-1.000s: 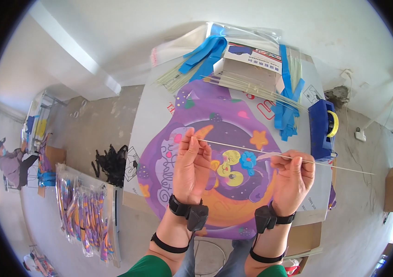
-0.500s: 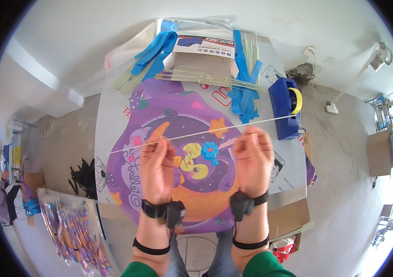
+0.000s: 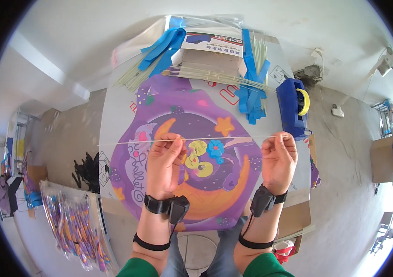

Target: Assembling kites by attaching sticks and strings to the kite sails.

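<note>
- Both hands are up over the counter: my left hand [image 3: 166,159] pinches a thin pale rod [image 3: 224,138] between thumb and fingertips, and my right hand [image 3: 278,159] is closed round the same rod near its right end.
- Held level, the rod runs across the purple kite sheet [image 3: 178,111] — just above the printed crescent moon and the small flower figures — and its left end sticks out past my left hand, beyond the sheet's edge.
- From this view I cannot tell whether the rod touches the sheet or hangs just clear of it.
- Done so far, as I judge it: the sheet lies spread flat, printed side up, and one rod is picked out and lined up crosswise over its widest part.
- Left to do, by the look of it: I see no tape or other fastening on this rod, so it seems loose in my fingers and not yet fixed to the sheet.
- Supplies lie ready at the far side of the counter: a bundle of pale rods [image 3: 215,76] fanned out by a flat cardboard box [image 3: 212,55], blue strips [image 3: 252,90] heaped just right of it, more blue strips [image 3: 164,44] at the far left.
- At the right edge stands a blue tape dispenser [image 3: 291,106] with a yellow roll — near my right hand, untouched.
- Off to my left, below the counter, a stack of bagged kites [image 3: 69,226] lies on a lower surface.
</note>
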`<state>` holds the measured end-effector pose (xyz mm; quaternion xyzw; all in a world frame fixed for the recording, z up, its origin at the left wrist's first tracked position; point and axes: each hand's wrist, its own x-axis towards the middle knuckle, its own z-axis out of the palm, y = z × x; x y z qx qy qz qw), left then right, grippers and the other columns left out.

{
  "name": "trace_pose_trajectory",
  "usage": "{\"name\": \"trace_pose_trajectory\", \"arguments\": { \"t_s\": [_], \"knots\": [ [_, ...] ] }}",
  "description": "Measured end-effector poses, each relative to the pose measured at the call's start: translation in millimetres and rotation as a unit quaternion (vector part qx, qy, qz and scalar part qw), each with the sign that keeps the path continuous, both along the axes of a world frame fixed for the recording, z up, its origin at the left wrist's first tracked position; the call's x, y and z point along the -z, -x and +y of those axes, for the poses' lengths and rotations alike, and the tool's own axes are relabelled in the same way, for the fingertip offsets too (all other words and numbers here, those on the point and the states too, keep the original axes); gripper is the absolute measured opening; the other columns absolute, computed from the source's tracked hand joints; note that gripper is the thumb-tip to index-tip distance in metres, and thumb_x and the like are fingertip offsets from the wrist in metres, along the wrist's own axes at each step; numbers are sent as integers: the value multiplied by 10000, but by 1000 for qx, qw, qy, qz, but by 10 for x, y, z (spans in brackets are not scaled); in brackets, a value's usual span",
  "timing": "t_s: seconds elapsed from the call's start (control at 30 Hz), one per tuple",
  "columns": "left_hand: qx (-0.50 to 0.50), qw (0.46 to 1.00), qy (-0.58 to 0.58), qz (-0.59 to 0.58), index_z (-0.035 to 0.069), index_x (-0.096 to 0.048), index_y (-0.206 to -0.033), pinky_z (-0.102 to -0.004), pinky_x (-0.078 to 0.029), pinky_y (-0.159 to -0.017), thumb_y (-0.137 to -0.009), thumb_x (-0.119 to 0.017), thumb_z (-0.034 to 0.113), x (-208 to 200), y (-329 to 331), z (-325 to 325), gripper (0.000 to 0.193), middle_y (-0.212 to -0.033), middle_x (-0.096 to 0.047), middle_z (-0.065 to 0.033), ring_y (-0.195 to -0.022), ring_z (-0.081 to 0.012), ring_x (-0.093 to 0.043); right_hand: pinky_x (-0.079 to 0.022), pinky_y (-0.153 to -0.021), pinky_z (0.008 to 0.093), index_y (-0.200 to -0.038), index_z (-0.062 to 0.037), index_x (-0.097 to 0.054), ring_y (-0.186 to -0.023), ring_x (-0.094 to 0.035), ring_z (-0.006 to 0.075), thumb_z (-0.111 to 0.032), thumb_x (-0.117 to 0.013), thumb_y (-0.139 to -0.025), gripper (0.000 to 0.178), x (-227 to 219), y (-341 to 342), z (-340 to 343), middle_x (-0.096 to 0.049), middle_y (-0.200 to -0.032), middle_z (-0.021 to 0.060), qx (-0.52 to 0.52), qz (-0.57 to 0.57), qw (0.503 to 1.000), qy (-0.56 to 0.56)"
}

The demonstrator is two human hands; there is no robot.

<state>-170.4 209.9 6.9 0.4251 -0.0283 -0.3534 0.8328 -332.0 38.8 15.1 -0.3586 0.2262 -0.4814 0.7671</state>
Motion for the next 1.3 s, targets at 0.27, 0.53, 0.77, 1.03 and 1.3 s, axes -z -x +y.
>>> {"name": "trace_pose_trajectory", "arguments": {
  "t_s": [0.27, 0.53, 0.77, 1.03, 1.3],
  "knots": [
    [248, 954, -137, -101, 37, -592, -1106, -228, -446, -647, -876, -652, 154, 5, 67, -54, 265, -836, -639, -29, -712, -94, -569, -528, -658, 282, -924, -3, -546, -742, -658, 212, -26, -545, -901, 33, 90, 47, -72, -638, -860, 124, -75, 49, 996, -16],
    [57, 659, -293, -690, 14, -615, -888, -273, -463, -609, -793, -676, 25, 54, 162, -140, 114, -815, -614, -80, -723, -185, -610, -565, -659, 300, -931, 15, -515, -754, -675, 244, 7, -542, -883, 56, 245, 381, -275, -641, -884, 173, -152, 158, 974, -54],
    [248, 781, -342, -461, -10, -608, -902, -271, -467, -613, -802, -647, 2, 318, 80, -3, 109, -808, -633, -81, -723, -161, -619, -567, -675, 323, -908, 36, -515, -759, -675, 248, 14, -557, -873, 59, 624, 382, -273, -653, -874, 186, -201, 198, 954, -97],
    [233, 705, -371, -557, 27, -597, -763, -375, -454, -617, -760, -620, 21, 631, 111, 39, 24, -742, -579, -108, -718, -290, -584, -452, -587, 272, -779, -29, -687, -631, -583, 153, -48, -706, -710, 74, 674, 408, -271, -632, -792, 60, -107, 580, 759, 274],
    [205, 667, -360, -620, 32, -598, -776, -370, -459, -631, -681, -715, 24, 588, 185, -45, 151, -778, -566, -74, -754, -261, -585, -456, -607, 330, -748, -77, -691, -678, -590, 231, -72, -703, -689, 61, 659, 408, -261, -565, -758, 69, -109, 619, 694, 351]
  ]
}}
